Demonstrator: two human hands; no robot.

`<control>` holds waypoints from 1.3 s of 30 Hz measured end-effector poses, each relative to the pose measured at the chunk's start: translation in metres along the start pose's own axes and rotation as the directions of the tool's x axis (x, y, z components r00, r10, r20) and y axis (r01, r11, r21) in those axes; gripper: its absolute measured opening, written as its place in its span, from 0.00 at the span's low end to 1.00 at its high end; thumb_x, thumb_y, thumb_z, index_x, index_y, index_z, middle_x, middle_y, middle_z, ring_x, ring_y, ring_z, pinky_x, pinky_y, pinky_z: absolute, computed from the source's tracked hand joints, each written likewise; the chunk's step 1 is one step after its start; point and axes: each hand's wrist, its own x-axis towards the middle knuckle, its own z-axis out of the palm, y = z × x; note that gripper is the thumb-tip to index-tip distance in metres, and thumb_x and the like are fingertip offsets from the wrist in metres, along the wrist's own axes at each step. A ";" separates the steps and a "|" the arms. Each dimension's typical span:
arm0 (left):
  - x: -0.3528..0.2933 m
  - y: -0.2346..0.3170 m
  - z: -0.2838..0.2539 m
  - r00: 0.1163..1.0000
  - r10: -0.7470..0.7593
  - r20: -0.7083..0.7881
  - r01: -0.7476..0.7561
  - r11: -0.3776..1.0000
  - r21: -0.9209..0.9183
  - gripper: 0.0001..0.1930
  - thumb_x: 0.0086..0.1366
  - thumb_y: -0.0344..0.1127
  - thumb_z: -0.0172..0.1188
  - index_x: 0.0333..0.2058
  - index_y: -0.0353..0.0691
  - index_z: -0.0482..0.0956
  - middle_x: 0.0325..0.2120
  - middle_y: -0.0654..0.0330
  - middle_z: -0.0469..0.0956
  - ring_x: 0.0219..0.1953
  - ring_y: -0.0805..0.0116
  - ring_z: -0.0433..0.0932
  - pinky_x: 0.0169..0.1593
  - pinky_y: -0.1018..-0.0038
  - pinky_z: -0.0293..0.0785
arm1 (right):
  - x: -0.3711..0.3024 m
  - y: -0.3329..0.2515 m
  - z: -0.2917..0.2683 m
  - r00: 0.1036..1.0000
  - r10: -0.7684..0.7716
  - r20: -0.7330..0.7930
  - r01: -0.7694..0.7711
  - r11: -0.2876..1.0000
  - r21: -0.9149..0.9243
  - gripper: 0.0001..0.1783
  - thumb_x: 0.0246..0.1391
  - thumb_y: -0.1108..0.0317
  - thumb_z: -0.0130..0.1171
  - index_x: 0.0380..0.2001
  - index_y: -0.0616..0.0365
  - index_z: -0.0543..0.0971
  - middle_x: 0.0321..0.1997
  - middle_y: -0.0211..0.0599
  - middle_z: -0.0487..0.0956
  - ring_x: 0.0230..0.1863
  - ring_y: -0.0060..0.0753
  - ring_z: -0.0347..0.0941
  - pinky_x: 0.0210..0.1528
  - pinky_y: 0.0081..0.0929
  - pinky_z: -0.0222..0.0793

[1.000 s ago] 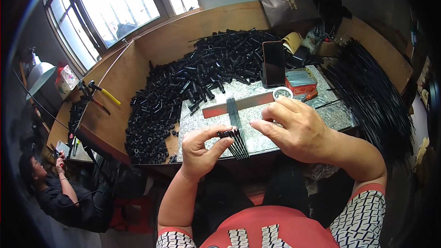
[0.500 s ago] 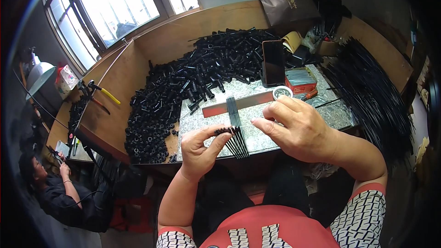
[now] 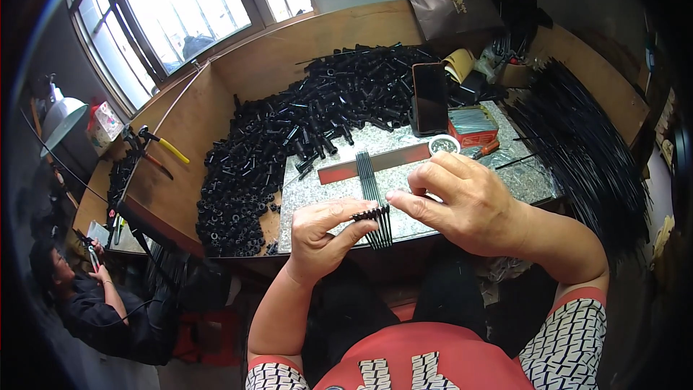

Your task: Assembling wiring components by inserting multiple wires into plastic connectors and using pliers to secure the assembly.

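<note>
My left hand pinches a row of small dark pieces between thumb and fingers. This row crosses several thin black rods, which lie side by side and reach over the near edge of the stone slab. Whether the pieces are joined to the rods I cannot tell. Beneath the rods lies a flat metal bar with a reddish face. My right hand is closed, its fingers curled and its thumb tip at the row's right end. Anything small between those fingers is hidden.
Black tubular parts are heaped behind the slab. A phone, a white cup and a red box of thin pins stand at right, near long black rods. A person works at far left.
My left hand has moved slightly right, with the row of pieces. The near ends of the rods look closer together. My right thumb has come left to the row's end.
</note>
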 end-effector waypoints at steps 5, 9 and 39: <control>-0.002 -0.005 -0.001 0.998 -0.017 0.053 0.017 1.000 -0.011 0.09 0.52 0.27 0.67 0.33 0.32 0.82 0.31 0.52 0.82 0.34 0.61 0.83 0.38 0.74 0.78 | 0.003 -0.001 0.004 0.998 0.065 -0.006 -0.062 0.967 0.246 0.21 0.40 0.78 0.62 0.43 0.58 0.77 0.31 0.35 0.71 0.30 0.31 0.68 0.30 0.26 0.67; -0.002 -0.009 0.001 0.995 0.040 0.090 -0.033 0.996 -0.080 0.08 0.52 0.27 0.66 0.32 0.32 0.82 0.31 0.53 0.82 0.34 0.61 0.83 0.39 0.73 0.78 | 0.015 -0.007 0.005 0.970 0.231 0.074 -0.231 0.786 0.574 0.24 0.41 0.79 0.65 0.46 0.60 0.76 0.33 0.38 0.73 0.28 0.32 0.69 0.29 0.26 0.67; 0.037 -0.003 0.005 0.883 -0.181 0.433 0.208 0.978 -0.015 0.12 0.58 0.39 0.64 0.30 0.35 0.76 0.22 0.54 0.74 0.23 0.59 0.72 0.31 0.70 0.69 | 0.147 0.034 -0.121 0.905 0.412 -0.105 -0.366 0.881 0.301 0.12 0.56 0.62 0.58 0.27 0.60 0.80 0.20 0.28 0.73 0.18 0.16 0.67 0.20 0.15 0.62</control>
